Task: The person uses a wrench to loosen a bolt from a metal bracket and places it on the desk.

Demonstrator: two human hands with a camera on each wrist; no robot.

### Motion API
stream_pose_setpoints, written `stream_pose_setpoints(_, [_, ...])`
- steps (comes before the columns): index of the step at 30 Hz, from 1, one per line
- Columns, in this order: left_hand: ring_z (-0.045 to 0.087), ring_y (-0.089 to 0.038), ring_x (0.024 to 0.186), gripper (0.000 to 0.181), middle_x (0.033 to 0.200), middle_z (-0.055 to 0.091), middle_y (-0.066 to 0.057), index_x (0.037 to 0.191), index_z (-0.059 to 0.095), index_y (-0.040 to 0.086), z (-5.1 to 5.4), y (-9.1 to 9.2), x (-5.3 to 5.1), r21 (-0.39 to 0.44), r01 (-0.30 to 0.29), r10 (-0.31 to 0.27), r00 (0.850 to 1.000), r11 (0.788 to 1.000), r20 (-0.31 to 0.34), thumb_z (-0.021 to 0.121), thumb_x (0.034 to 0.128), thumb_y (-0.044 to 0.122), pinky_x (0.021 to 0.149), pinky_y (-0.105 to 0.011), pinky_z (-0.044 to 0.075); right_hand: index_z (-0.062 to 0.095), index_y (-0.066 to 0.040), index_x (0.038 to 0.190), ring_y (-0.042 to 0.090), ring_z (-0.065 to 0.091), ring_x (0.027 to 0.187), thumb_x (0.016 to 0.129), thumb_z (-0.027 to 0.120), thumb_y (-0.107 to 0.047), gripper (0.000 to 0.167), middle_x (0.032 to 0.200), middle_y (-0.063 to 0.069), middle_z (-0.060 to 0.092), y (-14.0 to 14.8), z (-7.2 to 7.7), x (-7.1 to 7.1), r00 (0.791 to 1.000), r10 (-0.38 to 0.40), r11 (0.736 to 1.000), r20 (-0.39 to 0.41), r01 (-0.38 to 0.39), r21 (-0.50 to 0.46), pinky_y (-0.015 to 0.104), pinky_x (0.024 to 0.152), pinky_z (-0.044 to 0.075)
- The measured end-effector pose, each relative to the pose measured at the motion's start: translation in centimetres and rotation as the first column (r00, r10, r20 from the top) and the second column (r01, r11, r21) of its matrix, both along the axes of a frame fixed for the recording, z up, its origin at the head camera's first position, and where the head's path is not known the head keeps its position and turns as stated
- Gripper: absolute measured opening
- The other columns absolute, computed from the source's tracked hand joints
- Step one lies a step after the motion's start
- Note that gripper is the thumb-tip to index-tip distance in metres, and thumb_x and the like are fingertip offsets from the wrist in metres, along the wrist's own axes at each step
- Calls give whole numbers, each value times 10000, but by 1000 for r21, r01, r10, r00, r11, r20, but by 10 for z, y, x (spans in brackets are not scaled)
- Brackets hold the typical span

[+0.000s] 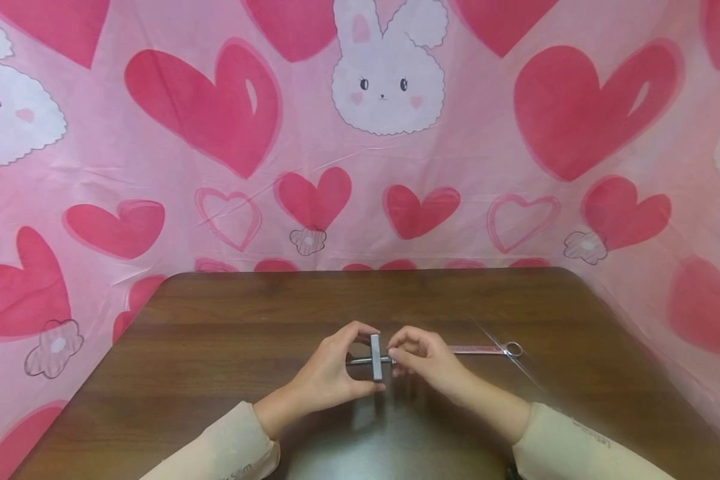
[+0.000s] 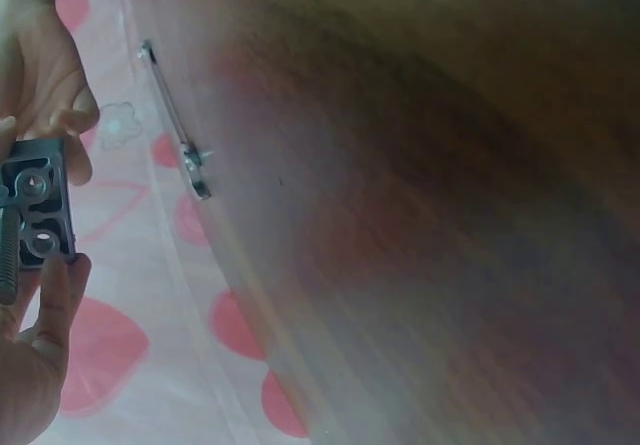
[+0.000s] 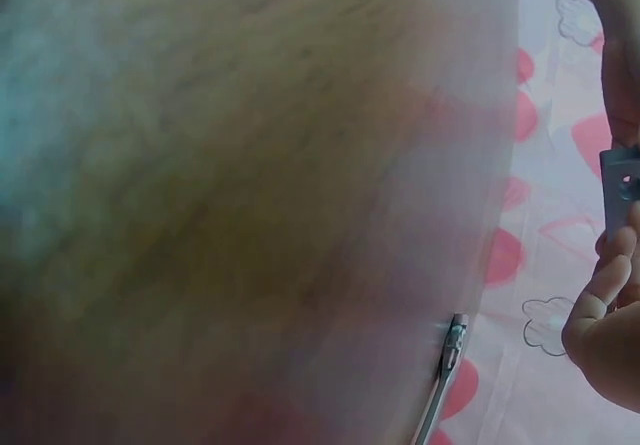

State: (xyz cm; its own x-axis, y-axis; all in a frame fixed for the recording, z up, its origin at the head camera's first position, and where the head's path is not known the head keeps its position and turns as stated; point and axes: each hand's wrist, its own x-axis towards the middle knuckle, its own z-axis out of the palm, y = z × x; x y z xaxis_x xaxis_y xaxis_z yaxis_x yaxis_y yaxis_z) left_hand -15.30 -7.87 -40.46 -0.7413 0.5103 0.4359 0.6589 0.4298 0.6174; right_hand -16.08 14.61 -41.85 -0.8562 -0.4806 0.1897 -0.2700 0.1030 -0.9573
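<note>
My left hand (image 1: 327, 370) holds a grey metal block (image 1: 376, 357) upright over the table, fingers at its top edge and thumb at its bottom. A long threaded bolt (image 1: 358, 361) passes through the block. On the block's other side, my right hand (image 1: 426, 357) pinches the bolt's end with thumb and fingertips, which partly hide it. In the left wrist view the block (image 2: 62, 200) shows a recessed face with round holes, and the bolt's thread (image 2: 8, 255) stands out from it. Only part of the block (image 3: 615, 190) appears in the right wrist view.
Right of my right hand, a chrome wrench-like tool (image 1: 514, 349) lies on the brown wooden table (image 1: 246, 307); the left wrist view shows its shaft (image 2: 168, 105). Behind the table hangs a pink cloth (image 1: 360, 153) with hearts and rabbits.
</note>
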Motion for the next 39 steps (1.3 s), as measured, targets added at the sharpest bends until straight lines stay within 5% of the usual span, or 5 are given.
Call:
stream_pose_setpoints(9, [667, -188, 1032, 715, 1139, 680, -41, 1244, 538, 174, 3, -4, -2, 8, -17, 17, 999, 1000, 28, 932, 649, 204, 793, -277, 569, 555, 43, 1114, 69, 593, 778, 863, 695, 26, 287, 1024, 229, 602, -1, -1, -1, 985, 23, 999, -171, -19, 28, 253, 568, 527])
stream_pose_setpoints(17, [669, -191, 1030, 713, 1145, 679, -27, 1246, 538, 163, 2, -5, -2, 2, -4, 4, 1000, 1000, 19, 929, 651, 204, 798, -332, 579, 555, 88, 1122, 169, 645, 684, 973, 606, -73, 225, 859, 346, 653, 1, 0, -3, 993, 97, 995, -63, -96, 17, 333, 636, 571])
stream_pose_setpoints(24, [668, -164, 1024, 716, 1140, 681, -8, 1246, 537, 160, 2, -5, -2, -3, 3, -2, 1000, 1000, 11, 930, 648, 203, 796, -286, 565, 594, 62, 1064, 127, 629, 652, 1017, 541, -136, 211, 776, 316, 640, -3, 3, -2, 999, 45, 998, -26, -44, 45, 283, 595, 525])
stream_pose_setpoints(32, [672, -187, 1028, 716, 1141, 675, -6, 1246, 541, 160, 1, -6, -1, -9, -14, 15, 999, 1000, 31, 931, 648, 209, 797, -294, 572, 576, 69, 1124, 65, 594, 793, 858, 704, 25, 297, 1053, 266, 617, -4, 0, -1, 991, 17, 999, -133, -11, 43, 231, 645, 544])
stream_pose_setpoints(39, [679, -222, 1032, 717, 1146, 680, -32, 1248, 539, 162, 0, -5, -2, -9, -13, 13, 999, 1000, 38, 930, 649, 212, 790, -261, 557, 572, 69, 1140, 110, 637, 778, 910, 681, -46, 279, 983, 289, 653, 0, 1, -2, 992, 50, 997, -116, -42, 72, 272, 644, 550])
